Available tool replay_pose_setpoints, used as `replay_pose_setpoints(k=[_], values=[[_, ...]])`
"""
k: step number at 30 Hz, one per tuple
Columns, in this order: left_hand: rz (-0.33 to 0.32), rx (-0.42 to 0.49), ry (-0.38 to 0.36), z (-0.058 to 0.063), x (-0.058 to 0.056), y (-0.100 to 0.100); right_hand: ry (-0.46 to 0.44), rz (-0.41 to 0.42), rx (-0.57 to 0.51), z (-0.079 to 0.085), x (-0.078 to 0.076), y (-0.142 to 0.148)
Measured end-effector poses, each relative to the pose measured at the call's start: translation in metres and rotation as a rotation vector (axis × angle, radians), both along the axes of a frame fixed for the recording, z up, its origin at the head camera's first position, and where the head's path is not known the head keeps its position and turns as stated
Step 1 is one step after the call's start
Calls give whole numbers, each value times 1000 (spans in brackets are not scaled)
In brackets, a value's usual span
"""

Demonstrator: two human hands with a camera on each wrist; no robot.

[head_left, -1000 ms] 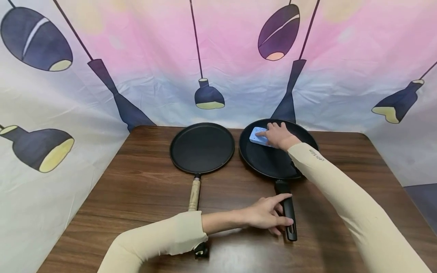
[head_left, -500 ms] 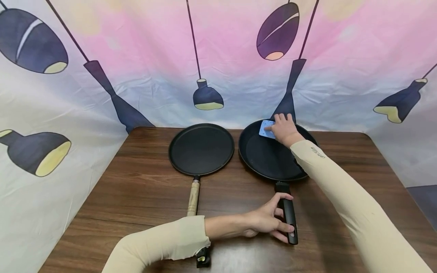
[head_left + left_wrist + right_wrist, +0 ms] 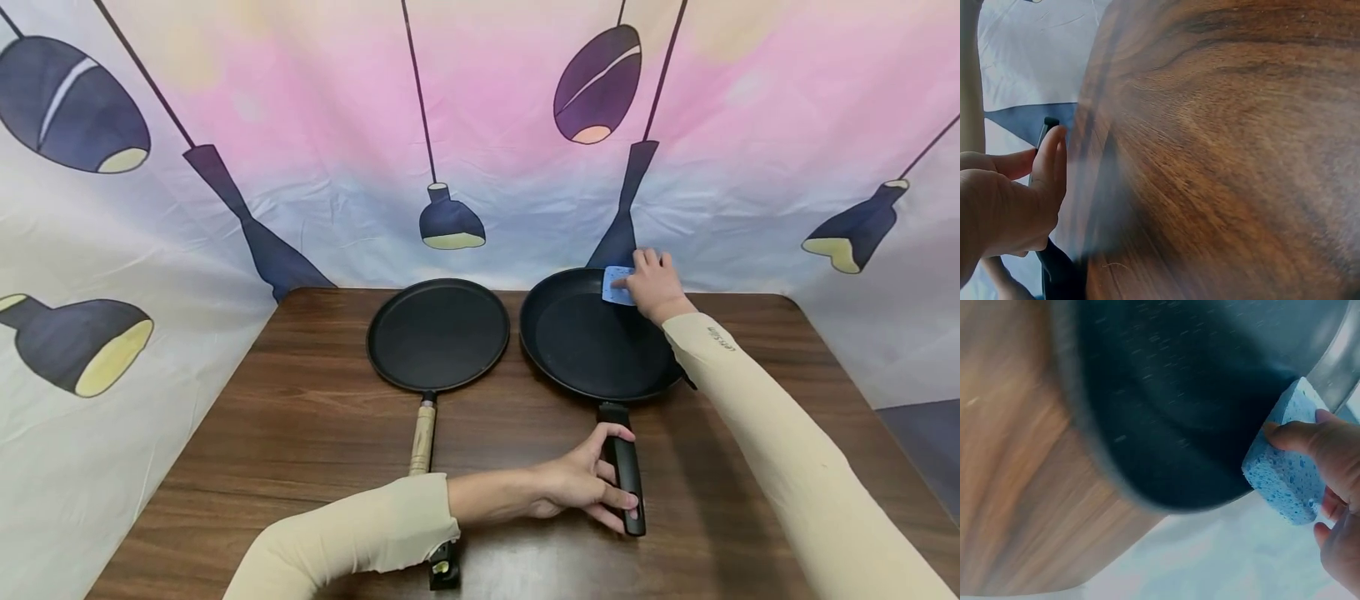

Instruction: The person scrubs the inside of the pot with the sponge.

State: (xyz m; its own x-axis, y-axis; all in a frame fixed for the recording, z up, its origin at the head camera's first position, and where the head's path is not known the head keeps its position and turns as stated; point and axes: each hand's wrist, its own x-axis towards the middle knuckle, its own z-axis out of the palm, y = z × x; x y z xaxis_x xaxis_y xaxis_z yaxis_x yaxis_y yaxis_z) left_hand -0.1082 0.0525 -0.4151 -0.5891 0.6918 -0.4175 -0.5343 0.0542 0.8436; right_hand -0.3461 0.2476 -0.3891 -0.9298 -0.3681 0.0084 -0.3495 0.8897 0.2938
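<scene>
A black frying pan (image 3: 592,350) lies on the wooden table with its handle toward me. My left hand (image 3: 581,483) grips the pan's black handle (image 3: 628,475), thumb and fingers on either side; the left wrist view shows the hand (image 3: 1016,194) around it from the side. At the pan's far right rim, my right hand (image 3: 657,287) holds a blue sponge (image 3: 618,286). In the right wrist view, the thumb presses one face of the porous sponge (image 3: 1288,456), and the other fingers are partly hidden behind it. Tiny pale specks show on the pan's dark surface.
Left of the frying pan lies a flat black griddle pan (image 3: 438,333) with a wooden handle (image 3: 422,437), partly covered by my left sleeve (image 3: 360,525). A printed cloth (image 3: 337,167) hangs behind the table (image 3: 300,417).
My right hand has slid the sponge rightward along the pan's far side toward the rim. My left hand has stayed at the handle, its fingers closing more around it.
</scene>
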Motion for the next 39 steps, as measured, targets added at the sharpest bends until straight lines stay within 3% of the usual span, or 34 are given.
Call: replay_pose_setpoints(k=[9, 14, 20, 25, 32, 39], values=[[-33, 41, -11, 1, -11, -6, 7, 1, 6, 9, 14, 24], [-46, 39, -8, 0, -12, -2, -88, -30, 12, 16, 23, 39], [-34, 14, -11, 0, -9, 0, -267, -80, 65, 44, 49, 37], [-37, 17, 7, 3, -6, -1, -448, -115, 36, 60, 64, 32], [-26, 42, -2, 1, -5, -3, -808, -209, -103, 63, 65, 35], [-46, 53, -3, 0, -7, -2, -1144, -200, -184, 63, 62, 35]])
